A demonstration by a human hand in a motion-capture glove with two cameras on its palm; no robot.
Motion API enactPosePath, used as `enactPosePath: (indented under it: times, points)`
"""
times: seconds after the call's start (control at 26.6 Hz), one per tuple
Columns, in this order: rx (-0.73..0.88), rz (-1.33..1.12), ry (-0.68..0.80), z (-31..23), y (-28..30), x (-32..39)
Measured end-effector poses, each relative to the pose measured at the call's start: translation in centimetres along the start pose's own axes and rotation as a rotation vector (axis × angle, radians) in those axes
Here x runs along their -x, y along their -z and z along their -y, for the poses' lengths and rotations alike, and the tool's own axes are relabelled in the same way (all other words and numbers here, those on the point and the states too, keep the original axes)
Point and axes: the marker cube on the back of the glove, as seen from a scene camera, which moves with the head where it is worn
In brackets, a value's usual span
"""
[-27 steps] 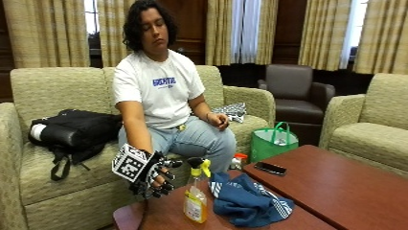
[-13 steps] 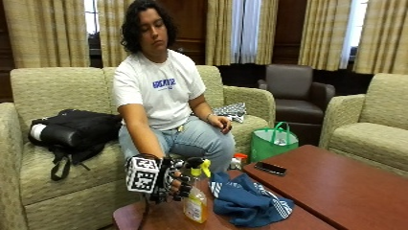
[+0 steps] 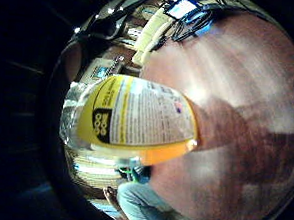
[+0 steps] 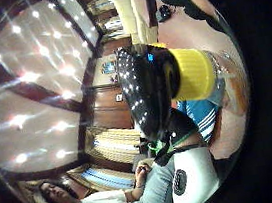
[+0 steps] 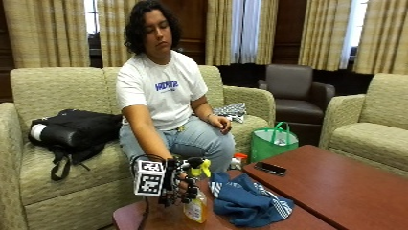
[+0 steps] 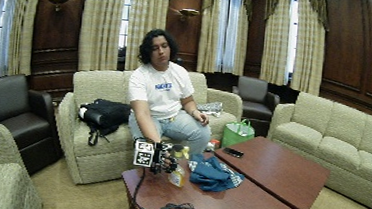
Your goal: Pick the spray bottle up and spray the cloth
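A person sits on the beige sofa [image 5: 57, 91], leaning forward with the gloved right hand [image 5: 180, 184] reaching down to the near end of the wooden surface [image 5: 331, 182]. The grip is wrapped around the neck of the spray bottle [image 5: 196, 201], fingers curled just under its yellow and black trigger head, so it is holding the bottle. The bottle stands upright with amber liquid low in its body; I cannot tell whether its base touches the surface or is just off it.

From the palm, on the little finger side, the bottle's yellow and white label [image 3: 136, 117] sits very close, with the reddish wood behind it. On the thumb side, the yellow collar [image 4: 193, 74] and black spray head [image 4: 147, 92] are right against the palm.

The blue cloth [image 5: 245, 201] with white stripes lies crumpled on the surface at about 3 o'clock from the bottle, just beside it. Further along, toward 2 o'clock, a dark phone [image 5: 270, 167] lies flat on the wood. A green bag [image 5: 273, 141] stands on the floor beyond it, by the sofa's arm. A black backpack [image 5: 73, 132] rests on the sofa cushion at the person's right side. The bare left hand [image 5: 221, 124] rests on the person's thigh.
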Motion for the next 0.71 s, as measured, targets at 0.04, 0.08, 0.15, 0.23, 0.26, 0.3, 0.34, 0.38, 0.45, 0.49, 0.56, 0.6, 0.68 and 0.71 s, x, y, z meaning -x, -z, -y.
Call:
enactPosePath:
  times: [0.04,0.08,0.15,0.23,0.26,0.3,0.34,0.38,0.45,0.49,0.56,0.6,0.68,0.71]
  points:
    - [-0.003,-0.003,0.001,0.2,-0.2,0.0]
    - [-0.006,-0.008,0.001,0.4,-0.4,0.0]
    - [-0.016,-0.017,-0.002,0.7,-0.7,-0.1]
    - [-0.027,-0.027,-0.006,1.0,-1.0,-0.2]
    - [-0.031,-0.033,-0.006,1.1,-1.2,-0.2]
    - [-0.032,-0.04,-0.006,1.3,-1.3,-0.3]
    - [-0.032,-0.048,-0.003,1.4,-1.4,-0.4]
    - [-0.032,-0.056,0.0,1.6,-1.5,-0.4]
    - [-0.039,-0.068,-0.002,2.0,-1.6,-0.5]
    - [-0.046,-0.07,-0.008,2.2,-1.6,-0.4]
    - [-0.06,-0.072,-0.016,2.7,-1.7,-0.5]
    - [-0.064,-0.074,-0.013,2.9,-1.7,-0.5]
    - [-0.07,-0.079,-0.004,3.3,-1.8,-0.6]
    - [-0.074,-0.083,-0.003,3.6,-1.9,-0.7]
